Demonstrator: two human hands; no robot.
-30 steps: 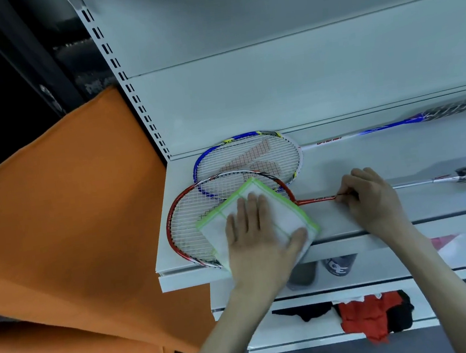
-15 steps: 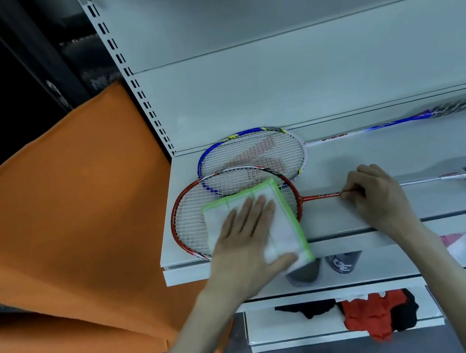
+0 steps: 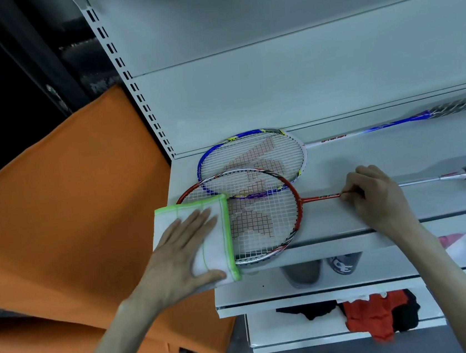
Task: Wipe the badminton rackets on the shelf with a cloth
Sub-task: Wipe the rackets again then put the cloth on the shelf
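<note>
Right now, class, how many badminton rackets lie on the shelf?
2. The red racket lies nearest the shelf's front edge, partly under the cloth; the blue racket lies behind it, their heads overlapping.

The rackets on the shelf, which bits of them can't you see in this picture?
Head view, the only one:
- Red racket: the left side of its head is under the cloth and the left hand.
- Its shaft: partly hidden by the right hand.
- Both handles: cut off by the right edge.
- Blue racket: shaft lettering too blurred to read.
</note>
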